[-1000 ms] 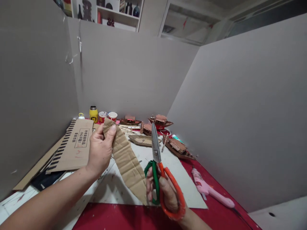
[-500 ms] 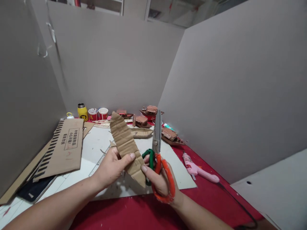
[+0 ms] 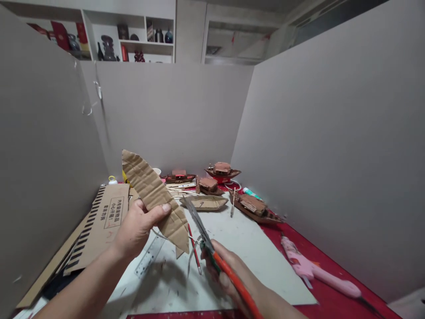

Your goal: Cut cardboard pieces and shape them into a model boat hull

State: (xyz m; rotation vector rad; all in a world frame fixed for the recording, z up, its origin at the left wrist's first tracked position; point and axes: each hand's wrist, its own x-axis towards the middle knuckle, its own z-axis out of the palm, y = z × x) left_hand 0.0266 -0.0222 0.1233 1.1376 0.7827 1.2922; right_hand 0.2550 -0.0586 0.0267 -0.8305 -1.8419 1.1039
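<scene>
At the far left, a printed cardboard sheet [image 3: 94, 232] is lying flat, its striped edge facing the left partition [image 3: 43, 133]. To its right, the left hand [image 3: 134, 228] is pinching the corrugated cardboard piece [image 3: 146, 184], its thumb pressing on the front face. The piece is standing tilted above the white sheet [image 3: 262, 261], its upper end leaning left and its lower tip pointing toward the scissors. Below it, a clear ruler [image 3: 148, 257] is lying on the white sheet. Next, a red pencil [image 3: 195, 253] is resting between the piece and the scissors [image 3: 201, 226]. The right hand [image 3: 239, 266] is closing around the scissors' handles; the blades are pointing up and to the left, apart from the piece. Behind them, a shallow cardboard hull [image 3: 212, 204] is resting. Farther right, a brown model boat [image 3: 254, 206] is standing near the right partition [image 3: 332, 133]. At the far right, a pink glue gun [image 3: 315, 270] is lying on the red surface [image 3: 335, 252].
</scene>
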